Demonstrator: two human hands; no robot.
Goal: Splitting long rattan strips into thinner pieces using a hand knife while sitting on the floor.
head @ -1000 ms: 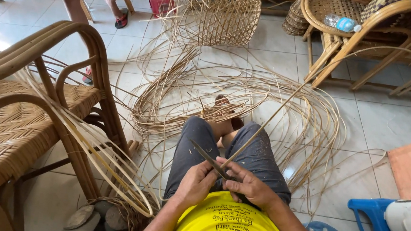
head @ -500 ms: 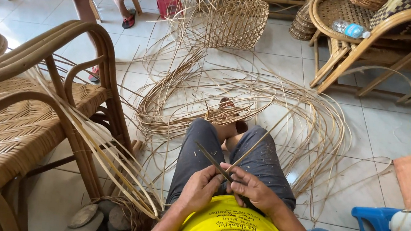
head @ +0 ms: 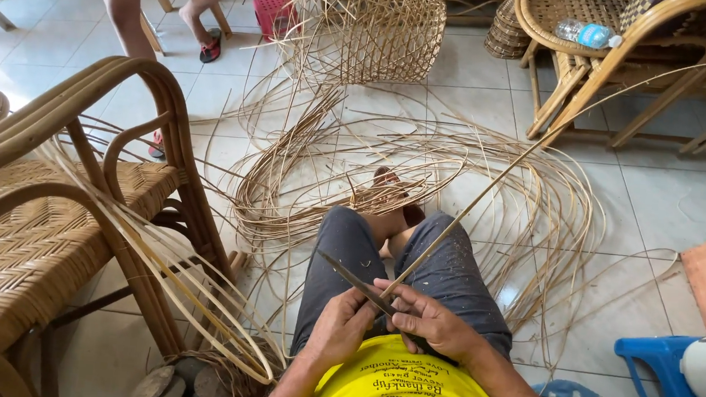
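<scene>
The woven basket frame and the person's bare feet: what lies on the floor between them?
Loose coils of rattan strips lie on the tiled floor, seen in the head view.

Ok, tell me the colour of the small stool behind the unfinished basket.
Pinkish red stool, seen in the head view.

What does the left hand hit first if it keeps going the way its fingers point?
Probably the right hand: the left hand, gripping the dark blade, points right and slightly forward at it. They sit almost together at the rattan strip; depth unclear.
</scene>
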